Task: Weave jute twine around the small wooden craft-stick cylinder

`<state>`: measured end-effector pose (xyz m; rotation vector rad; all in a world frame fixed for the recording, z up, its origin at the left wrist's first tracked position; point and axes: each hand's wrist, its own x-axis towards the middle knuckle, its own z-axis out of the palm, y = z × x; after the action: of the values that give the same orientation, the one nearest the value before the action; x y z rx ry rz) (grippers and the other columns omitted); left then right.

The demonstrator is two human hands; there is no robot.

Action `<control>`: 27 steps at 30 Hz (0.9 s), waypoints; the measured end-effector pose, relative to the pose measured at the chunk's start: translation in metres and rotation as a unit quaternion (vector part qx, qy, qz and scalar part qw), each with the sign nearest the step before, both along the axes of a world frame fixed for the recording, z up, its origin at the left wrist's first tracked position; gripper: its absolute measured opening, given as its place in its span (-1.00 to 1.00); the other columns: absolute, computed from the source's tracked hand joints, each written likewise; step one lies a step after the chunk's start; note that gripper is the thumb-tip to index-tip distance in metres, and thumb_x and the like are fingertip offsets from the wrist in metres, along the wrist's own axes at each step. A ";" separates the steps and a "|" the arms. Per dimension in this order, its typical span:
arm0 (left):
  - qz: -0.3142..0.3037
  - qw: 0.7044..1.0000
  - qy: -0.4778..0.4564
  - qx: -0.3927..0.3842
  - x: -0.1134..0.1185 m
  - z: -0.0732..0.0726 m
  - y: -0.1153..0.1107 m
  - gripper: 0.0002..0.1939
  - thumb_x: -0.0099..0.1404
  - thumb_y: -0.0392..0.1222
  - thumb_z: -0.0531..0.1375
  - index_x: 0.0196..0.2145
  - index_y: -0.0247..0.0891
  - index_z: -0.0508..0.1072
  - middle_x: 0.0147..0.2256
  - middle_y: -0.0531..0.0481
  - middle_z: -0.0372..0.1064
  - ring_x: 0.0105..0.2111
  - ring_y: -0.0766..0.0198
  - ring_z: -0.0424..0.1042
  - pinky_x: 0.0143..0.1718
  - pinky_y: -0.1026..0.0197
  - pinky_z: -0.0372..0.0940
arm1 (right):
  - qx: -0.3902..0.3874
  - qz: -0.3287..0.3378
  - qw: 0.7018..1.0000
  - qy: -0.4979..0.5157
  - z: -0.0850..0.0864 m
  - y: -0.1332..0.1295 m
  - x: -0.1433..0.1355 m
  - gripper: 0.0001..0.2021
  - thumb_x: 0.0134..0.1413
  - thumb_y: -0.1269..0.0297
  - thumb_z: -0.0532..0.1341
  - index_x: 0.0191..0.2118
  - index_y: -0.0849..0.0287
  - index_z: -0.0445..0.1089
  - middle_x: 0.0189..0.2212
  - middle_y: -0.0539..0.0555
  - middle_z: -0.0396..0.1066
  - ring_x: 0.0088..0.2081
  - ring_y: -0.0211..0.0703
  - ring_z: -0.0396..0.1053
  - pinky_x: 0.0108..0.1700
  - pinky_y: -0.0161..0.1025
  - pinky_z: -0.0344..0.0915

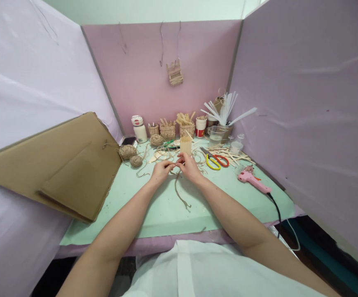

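My left hand (162, 170) and my right hand (187, 166) meet over the middle of the green table, fingertips pinched close together on a strand of twine. A brown twine piece (178, 190) hangs or lies below them, its frayed end toward me. Just behind my right hand stands a small pale wooden-stick piece (185, 144). Loose twine and thin wood strips lie around it. Scissors (214, 159) with yellow and red handles rest to the right of my right hand.
Twine balls (127, 152) and a leaning cardboard sheet (73, 165) are at the left. Baskets of sticks (186, 130), a white bottle (139, 130) and cups (200, 127) line the back. A pink glue gun (254, 182) with a black cord lies at the right.
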<state>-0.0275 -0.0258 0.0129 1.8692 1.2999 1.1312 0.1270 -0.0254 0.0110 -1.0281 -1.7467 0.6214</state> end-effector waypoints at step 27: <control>0.101 0.980 0.051 0.162 0.016 0.004 -0.018 -0.82 0.16 -0.23 0.06 -0.53 -0.27 0.40 -0.51 0.02 0.30 -0.47 0.33 0.24 -0.39 0.28 0.12 | -0.102 -0.055 0.980 0.163 -0.006 0.002 -0.013 -0.73 -0.22 0.31 0.19 -0.30 0.16 0.18 -0.52 -0.05 0.38 -0.43 -0.23 0.36 -0.28 -0.25 0.27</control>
<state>-0.0113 -0.0435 0.0168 2.0857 1.4589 1.4406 0.1135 -0.0234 0.0051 -1.0858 -1.3528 0.8592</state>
